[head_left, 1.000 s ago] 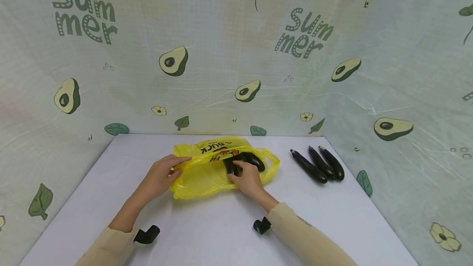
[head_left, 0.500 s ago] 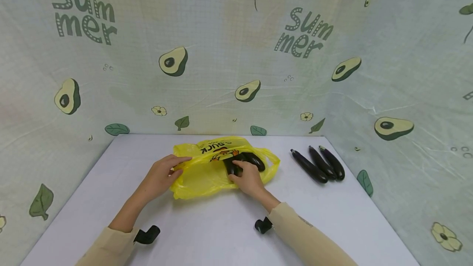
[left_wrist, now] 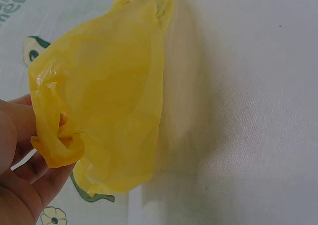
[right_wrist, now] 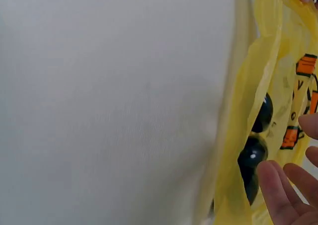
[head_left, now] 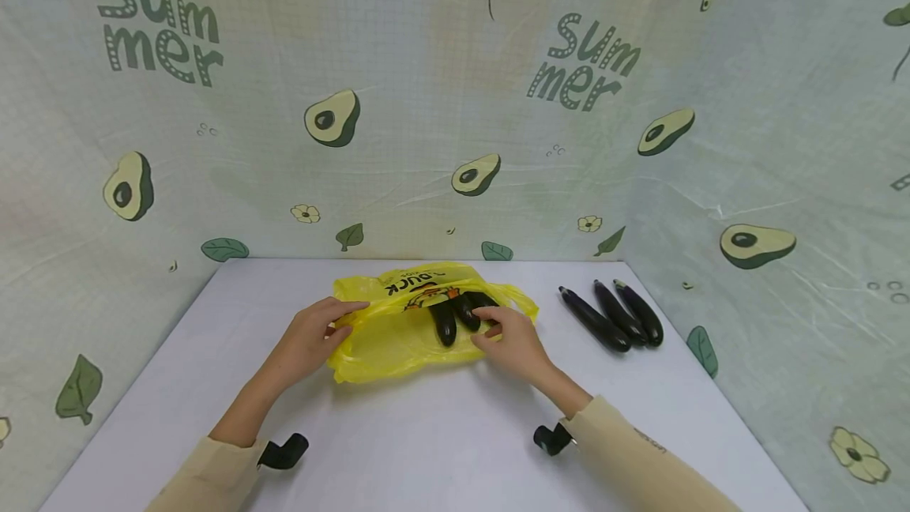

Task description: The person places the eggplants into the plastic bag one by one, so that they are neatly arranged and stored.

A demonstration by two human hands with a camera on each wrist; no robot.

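Observation:
A yellow plastic bag (head_left: 387, 350) with a duck print lies at the back middle of the table, its mouth facing me. My left hand (head_left: 307, 338) pinches the bag's left part; the left wrist view shows crumpled plastic (left_wrist: 62, 148) between thumb and fingers. Three dark eggplants (head_left: 445, 325) rest inside the bag, partly covered by its upper layer. At the right side of the bag's mouth is my right hand (head_left: 515, 342), its fingers (right_wrist: 273, 187) parted near the eggplants (right_wrist: 253, 153) and holding nothing; it hides part of the rightmost one.
Three more eggplants (head_left: 596, 321) lie side by side on the white table (head_left: 419, 441), right of the bag. A patterned cloth (head_left: 398, 204) hangs behind the table and along its sides. Black wrist cameras (head_left: 283, 453) jut from both sleeves.
My right hand has let go of an eggplant in the bag and moved to the right. Two eggplants there now show more fully. The left hand has stayed in place.

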